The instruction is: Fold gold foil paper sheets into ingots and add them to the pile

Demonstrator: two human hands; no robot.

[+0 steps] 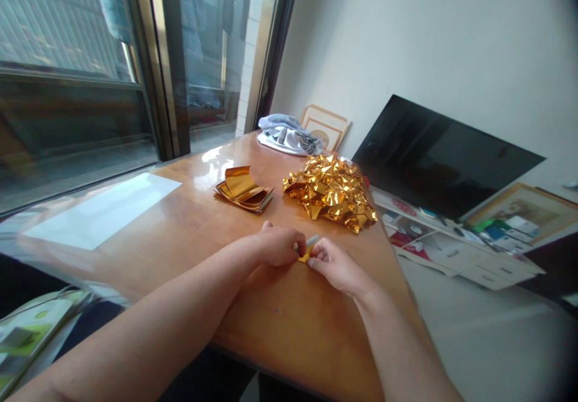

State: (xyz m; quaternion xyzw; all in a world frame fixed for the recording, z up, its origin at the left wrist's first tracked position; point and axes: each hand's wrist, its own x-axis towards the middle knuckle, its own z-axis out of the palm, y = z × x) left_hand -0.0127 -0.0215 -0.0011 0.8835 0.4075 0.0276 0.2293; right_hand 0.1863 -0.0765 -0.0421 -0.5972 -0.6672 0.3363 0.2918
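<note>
Both hands meet over the table, fingers pinched on a small piece of gold foil paper (304,258). My left hand (280,245) grips it from the left, thumb and fingertips bent inward. From the other side, my right hand (334,265) pinches its right edge. A short pale grey strip (312,240) shows just behind the foil, between the hands; whether it is part of the paper I cannot tell. Beyond my left hand lies a loose stack of gold foil sheets (244,192), the top one curling up. A heap of folded gold foil pieces (332,192) rises beyond my right hand.
The glossy wooden table (289,318) carries a white sheet (108,209) at left and folded cloth (289,134) at the far end. Picture frames (323,126) lean behind. To the right stand a television (445,152) and a white cabinet (469,263). Glass doors (212,59) border the left.
</note>
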